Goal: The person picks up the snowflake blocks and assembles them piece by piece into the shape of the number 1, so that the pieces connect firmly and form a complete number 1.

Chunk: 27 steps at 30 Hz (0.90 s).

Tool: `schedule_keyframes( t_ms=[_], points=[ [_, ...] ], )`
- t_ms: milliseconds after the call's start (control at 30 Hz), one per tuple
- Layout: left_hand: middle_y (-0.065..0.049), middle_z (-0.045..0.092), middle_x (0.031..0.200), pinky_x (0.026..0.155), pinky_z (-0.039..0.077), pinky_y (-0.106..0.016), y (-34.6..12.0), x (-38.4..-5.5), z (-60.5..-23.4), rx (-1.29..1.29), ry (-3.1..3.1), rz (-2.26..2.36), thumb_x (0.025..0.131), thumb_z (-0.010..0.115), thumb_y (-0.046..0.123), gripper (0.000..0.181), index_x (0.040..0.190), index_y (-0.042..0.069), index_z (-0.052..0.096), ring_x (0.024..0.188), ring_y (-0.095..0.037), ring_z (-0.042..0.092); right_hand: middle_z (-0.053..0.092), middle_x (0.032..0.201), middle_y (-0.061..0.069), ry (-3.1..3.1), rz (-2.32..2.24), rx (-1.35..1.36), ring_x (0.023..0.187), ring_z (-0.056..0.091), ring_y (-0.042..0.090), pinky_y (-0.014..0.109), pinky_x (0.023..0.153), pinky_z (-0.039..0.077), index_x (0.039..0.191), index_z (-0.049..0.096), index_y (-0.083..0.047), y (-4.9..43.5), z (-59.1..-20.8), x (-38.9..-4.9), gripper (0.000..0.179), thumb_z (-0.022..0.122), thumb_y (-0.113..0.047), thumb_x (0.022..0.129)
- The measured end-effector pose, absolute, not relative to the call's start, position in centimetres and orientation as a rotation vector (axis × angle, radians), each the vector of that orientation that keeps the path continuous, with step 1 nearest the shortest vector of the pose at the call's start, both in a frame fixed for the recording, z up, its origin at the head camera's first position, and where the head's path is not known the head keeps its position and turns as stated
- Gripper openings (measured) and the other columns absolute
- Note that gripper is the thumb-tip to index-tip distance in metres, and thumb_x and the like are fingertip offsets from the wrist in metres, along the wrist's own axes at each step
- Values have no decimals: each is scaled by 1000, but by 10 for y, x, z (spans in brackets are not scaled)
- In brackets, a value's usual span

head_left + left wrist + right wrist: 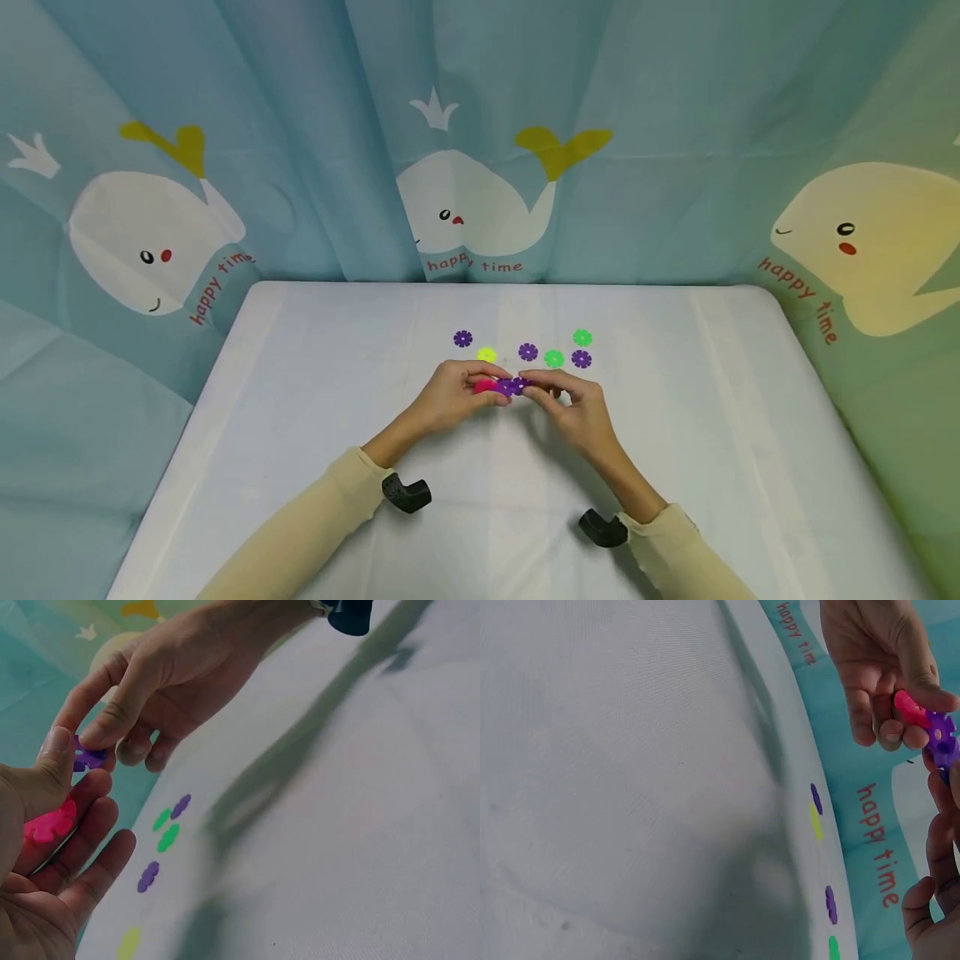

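A pink snowflake disc (486, 386) and purple snowflake discs (507, 387) are joined in a short row between the two hands, above the white table. My left hand (450, 398) grips the pink end, thumb near side and fingers behind. From the other side my right hand (581, 412) pinches the purple end between thumb and index finger. In the right wrist view the pink disc (910, 709) meets the purple piece (942, 739) at an angle. The left wrist view shows part of the purple piece (88, 759) between both thumbs; fingertips cover the rest.
Loose discs lie flat beyond the hands: a yellow one (487, 355), green ones (554, 358) and several purple ones (462, 338). The white table (337, 350) ends at a whale-print curtain (645, 217). Black wrist cameras (407, 493) sit at both cuffs.
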<state>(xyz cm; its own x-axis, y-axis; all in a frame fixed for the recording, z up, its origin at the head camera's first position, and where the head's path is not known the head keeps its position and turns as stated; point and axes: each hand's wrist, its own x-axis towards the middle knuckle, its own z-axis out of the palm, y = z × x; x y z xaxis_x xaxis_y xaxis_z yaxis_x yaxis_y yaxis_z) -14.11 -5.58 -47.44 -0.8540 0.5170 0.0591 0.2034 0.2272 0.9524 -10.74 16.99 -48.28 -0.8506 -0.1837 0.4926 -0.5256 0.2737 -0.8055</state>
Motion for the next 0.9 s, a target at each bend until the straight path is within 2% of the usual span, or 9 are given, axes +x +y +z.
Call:
schedule_keyframes(
  t_ms=[67, 233, 333, 500, 700, 900],
  points=[
    [-2, 78, 90, 62, 44, -21, -57, -141, -475, 680, 2223, 1670, 88, 83, 20, 31, 116, 8, 75, 71, -13, 61, 75, 87, 17, -2251, 1583, 660, 73, 60, 16, 19, 69, 45, 106, 75, 7, 168, -475, -104, 29, 75, 20, 80],
    [-3, 76, 87, 59, 42, -21, -58, -142, -478, 713, 2203, 1701, 89, 81, 17, 32, 118, 6, 74, 70, -32, 63, 72, 84, 17, -2271, 1571, 638, 74, 64, 18, 22, 68, 47, 113, 70, 9, 164, -457, -96, 34, 75, 20, 80],
    [-3, 74, 90, 61, 45, -20, -59, -142, -478, 718, 2189, 1719, 90, 81, 16, 33, 120, 6, 73, 74, -38, 66, 72, 85, 18, -2266, 1573, 629, 74, 64, 19, 21, 68, 48, 111, 71, 9, 164, -455, -95, 33, 75, 20, 81],
    [-3, 75, 96, 68, 53, -21, -57, -142, -476, 708, 2184, 1711, 90, 81, 16, 33, 120, 6, 73, 80, -28, 71, 73, 85, 18, -2260, 1566, 640, 74, 63, 17, 19, 70, 48, 102, 74, 9, 164, -455, -95, 24, 75, 20, 81],
    [-1, 76, 96, 64, 48, -22, -53, -140, -475, 752, 2308, 1634, 88, 83, 17, 30, 115, 8, 76, 74, -9, 65, 72, 81, 19, -2260, 1567, 640, 72, 59, 12, 17, 71, 47, 93, 74, 7, 164, -456, -94, 17, 75, 19, 81],
    [-2, 77, 98, 64, 47, -21, -50, -139, -477, 732, 2357, 1620, 86, 84, 13, 27, 112, 8, 78, 74, -5, 62, 72, 80, 16, -2232, 1646, 641, 74, 57, 10, 16, 71, 46, 92, 76, 6, 168, -478, -100, 18, 74, 20, 82]
  ],
)
